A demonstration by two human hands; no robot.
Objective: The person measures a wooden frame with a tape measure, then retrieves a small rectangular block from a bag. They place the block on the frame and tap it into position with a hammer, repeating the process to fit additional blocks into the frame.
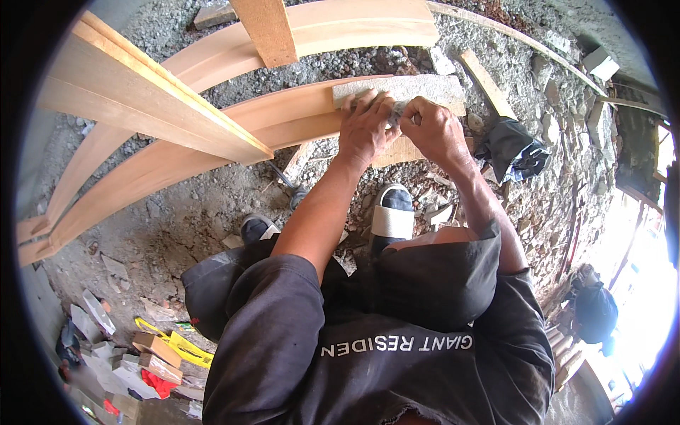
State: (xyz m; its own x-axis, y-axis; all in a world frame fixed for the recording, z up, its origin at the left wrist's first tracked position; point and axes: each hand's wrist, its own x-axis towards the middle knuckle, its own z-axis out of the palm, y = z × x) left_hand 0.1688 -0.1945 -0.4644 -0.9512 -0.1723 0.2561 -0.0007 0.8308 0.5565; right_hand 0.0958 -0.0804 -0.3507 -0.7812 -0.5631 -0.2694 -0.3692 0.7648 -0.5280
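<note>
My left hand (365, 124) lies with its fingers stretched over a rough grey board (428, 88), its thumb toward my other hand. Close beside it, my right hand (435, 132) is closed, fingers bent, at a small greyish thing (398, 110) between the two hands; its kind is too hidden to name. The grey board rests at the right end of a long pale wooden piece (290, 120). Under my hands shows a shorter light wood block (400, 152), partly covered by them.
Upright timber (163, 99) rises at the left, and a second long wooden piece (354, 27) lies beyond. A wood strip (490, 85) and a black bag (513, 149) are at right. A yellow handsaw (180, 347) lies among offcuts at lower left. Gravelly rubble covers the ground.
</note>
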